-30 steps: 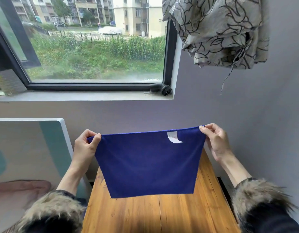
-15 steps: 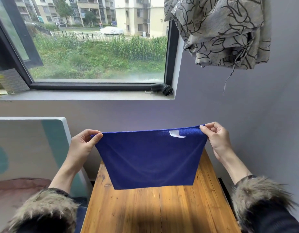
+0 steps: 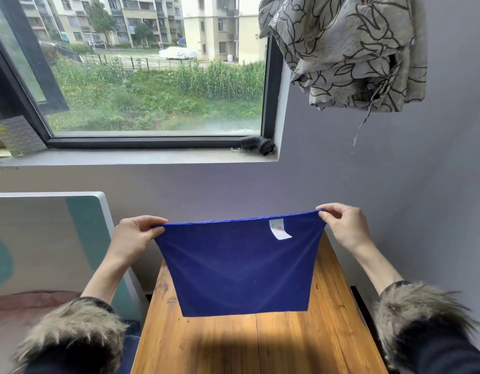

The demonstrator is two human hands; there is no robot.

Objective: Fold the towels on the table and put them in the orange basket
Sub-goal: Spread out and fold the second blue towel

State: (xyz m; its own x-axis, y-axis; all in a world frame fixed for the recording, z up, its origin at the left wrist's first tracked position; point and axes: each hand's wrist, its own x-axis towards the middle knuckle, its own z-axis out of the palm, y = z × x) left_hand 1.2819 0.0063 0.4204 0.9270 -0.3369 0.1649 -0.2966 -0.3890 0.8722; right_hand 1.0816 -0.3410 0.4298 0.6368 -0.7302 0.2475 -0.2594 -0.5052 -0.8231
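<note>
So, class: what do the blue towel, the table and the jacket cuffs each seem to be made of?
Blue towel: soft, matte cloth, probably microfibre; it hangs limp and carries a sewn white label.
Table: planked wood with a light sheen; grain and seams show.
Jacket cuffs: shaggy brown fur trim, real or faux unclear.

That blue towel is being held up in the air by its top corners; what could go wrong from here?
Each hand, left hand and right hand, only pinches a top corner of the blue towel, so a corner might slip and leave it hanging crooked. It hangs above the wooden table, so laying it down carelessly could bunch it and spoil the fold. No orange basket is in view, so the carry may be awkward.
</note>
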